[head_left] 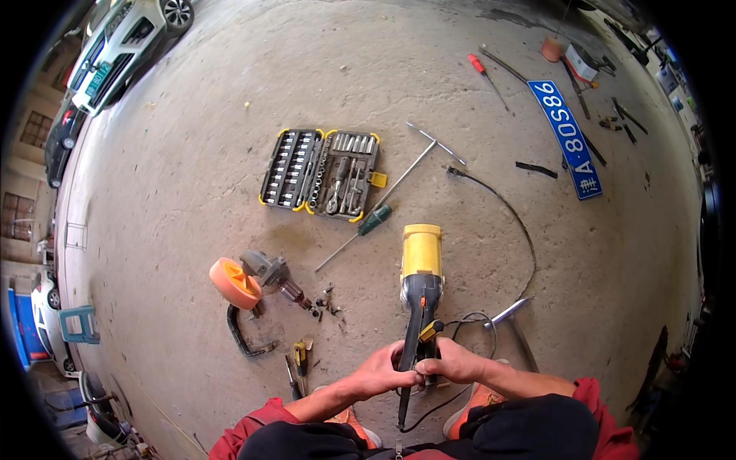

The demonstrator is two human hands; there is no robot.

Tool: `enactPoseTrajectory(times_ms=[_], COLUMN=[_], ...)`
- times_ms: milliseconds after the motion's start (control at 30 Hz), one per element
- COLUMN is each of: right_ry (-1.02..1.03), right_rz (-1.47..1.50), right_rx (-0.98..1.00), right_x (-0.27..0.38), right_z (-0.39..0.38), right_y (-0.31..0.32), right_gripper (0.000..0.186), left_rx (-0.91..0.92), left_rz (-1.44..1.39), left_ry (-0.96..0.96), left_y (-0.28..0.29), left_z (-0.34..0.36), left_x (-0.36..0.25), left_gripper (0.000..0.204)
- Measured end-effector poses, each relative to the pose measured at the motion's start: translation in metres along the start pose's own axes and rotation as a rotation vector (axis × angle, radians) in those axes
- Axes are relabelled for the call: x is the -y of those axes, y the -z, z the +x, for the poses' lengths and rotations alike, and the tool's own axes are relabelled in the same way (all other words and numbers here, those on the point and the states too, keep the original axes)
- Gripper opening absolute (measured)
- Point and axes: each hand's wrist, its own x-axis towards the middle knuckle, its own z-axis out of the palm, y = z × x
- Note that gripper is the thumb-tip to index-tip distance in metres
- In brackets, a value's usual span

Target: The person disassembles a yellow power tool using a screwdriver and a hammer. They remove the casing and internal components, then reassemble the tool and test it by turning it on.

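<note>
Between my knees I hold the body of a power polisher with a yellow motor housing [422, 249] and a black rear handle [416, 322]. My left hand [381, 369] is closed round the left side of the handle. My right hand [456, 362] grips its right side at a black part, beside a small yellow-and-black piece [431, 330]. The thumbs nearly meet; some fingertips are hidden. On the floor to the left lie the gear head [264, 267], orange pad [234, 284] and motor armature [294, 294]. Small loose parts [328, 302] lie beside them. A black cord [529, 245] curves to the right.
An open socket set [320, 173] lies ahead, beside a T-handle wrench [406, 175] and green-handled screwdriver [374, 221]. A black loop handle [239, 333] and yellow-handled screwdriver [300, 356] lie left. Far right are a blue licence plate [566, 138] and red screwdriver [478, 64].
</note>
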Motion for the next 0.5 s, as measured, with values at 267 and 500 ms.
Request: enactPoseTrajectory(times_ms=[267,500], right_ry=[0.002,-0.008], right_rz=[0.001,-0.034], right_rx=[-0.001,-0.034], right_x=[0.002,0.002], right_z=[-0.001,0.0], right_y=[-0.002,-0.003], right_gripper=[0.045,0.039], left_rx=[-0.025,-0.025], left_rz=[0.02,0.058], left_ry=[0.002,-0.02], left_y=[-0.002,0.002], left_z=[-0.002,0.002], left_x=[-0.003,0.005], left_gripper=[0.053,0.05])
